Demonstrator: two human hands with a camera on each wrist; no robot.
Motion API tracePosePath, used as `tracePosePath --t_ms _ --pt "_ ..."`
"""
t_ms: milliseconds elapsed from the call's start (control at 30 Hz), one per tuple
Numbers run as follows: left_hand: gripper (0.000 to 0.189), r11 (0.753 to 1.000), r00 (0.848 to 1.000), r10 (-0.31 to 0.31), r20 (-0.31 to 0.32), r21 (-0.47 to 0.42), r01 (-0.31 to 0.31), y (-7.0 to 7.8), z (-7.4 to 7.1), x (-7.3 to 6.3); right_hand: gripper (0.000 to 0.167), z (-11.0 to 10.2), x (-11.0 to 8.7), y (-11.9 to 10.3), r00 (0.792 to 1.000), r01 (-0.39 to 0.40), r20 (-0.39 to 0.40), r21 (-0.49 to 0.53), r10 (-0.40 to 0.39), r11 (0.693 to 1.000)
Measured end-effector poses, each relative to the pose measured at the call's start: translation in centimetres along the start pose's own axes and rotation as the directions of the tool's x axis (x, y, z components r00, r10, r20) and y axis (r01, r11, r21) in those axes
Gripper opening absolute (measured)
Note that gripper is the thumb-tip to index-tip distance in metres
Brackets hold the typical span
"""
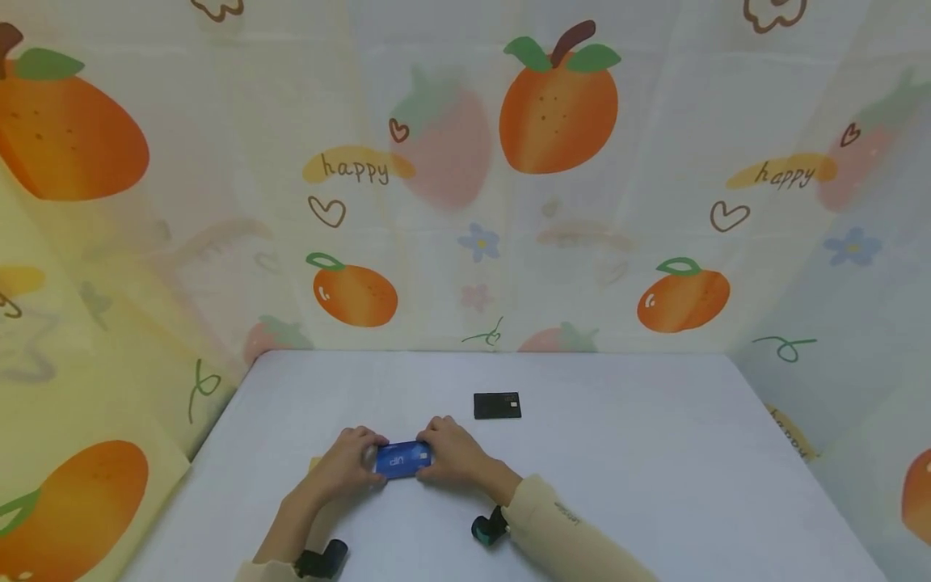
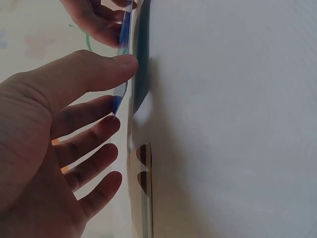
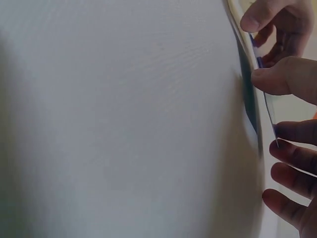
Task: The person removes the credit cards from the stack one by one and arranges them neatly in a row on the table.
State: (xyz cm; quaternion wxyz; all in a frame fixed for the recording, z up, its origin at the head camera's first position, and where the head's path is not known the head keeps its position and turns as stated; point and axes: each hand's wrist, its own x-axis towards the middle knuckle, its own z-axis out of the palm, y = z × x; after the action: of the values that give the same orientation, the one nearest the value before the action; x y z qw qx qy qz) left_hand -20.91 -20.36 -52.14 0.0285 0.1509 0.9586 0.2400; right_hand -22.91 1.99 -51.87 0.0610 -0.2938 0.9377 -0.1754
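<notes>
Both hands hold a blue card with a chip and "VIP" lettering, upside down in the head view. My left hand pinches its left end between thumb and fingers. At the other end my right hand pinches it the same way. Seen edge-on in the left wrist view, the card is raised slightly off the table, with a dark shadow below it. Its ends look clear or shiny. Under the left hand lies a flat yellowish piece with dark brown marks, mostly hidden in the head view.
A black card with a chip lies behind the hands on the white table. Patterned cloth with fruit prints hangs at the back and sides. Small dark cameras are strapped to the wrists.
</notes>
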Motion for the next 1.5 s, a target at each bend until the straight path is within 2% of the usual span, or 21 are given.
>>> tracePosePath --t_ms 400,667,967,1200,1500 --pt "0.05 0.995 0.994 -0.097 0.053 0.018 0.096 -0.9 -0.7 -0.9 0.055 0.9 0.8 -1.8 0.999 -0.032 0.015 -0.003 0.032 0.999" --pt "0.053 0.997 0.994 -0.083 0.07 0.012 0.082 -1.2 -1.0 -0.7 0.054 1.5 1.0 -1.9 0.998 -0.062 -0.014 -0.019 0.061 0.998" --pt "0.049 0.994 0.987 -0.113 0.11 0.009 0.113 -1.4 -1.4 -0.9 0.055 1.2 0.7 -2.3 0.999 -0.047 0.01 0.009 0.047 0.999" --pt "0.047 0.996 0.988 -0.092 0.127 -0.012 0.094 -1.3 -1.6 -1.1 0.054 1.2 0.6 -2.5 0.998 -0.041 0.04 -0.009 0.041 0.999" --pt "0.046 0.994 0.987 -0.104 0.124 -0.02 0.108 -1.3 -1.3 -1.2 0.054 1.3 0.3 -2.7 0.998 -0.037 0.04 -0.024 0.038 0.999"
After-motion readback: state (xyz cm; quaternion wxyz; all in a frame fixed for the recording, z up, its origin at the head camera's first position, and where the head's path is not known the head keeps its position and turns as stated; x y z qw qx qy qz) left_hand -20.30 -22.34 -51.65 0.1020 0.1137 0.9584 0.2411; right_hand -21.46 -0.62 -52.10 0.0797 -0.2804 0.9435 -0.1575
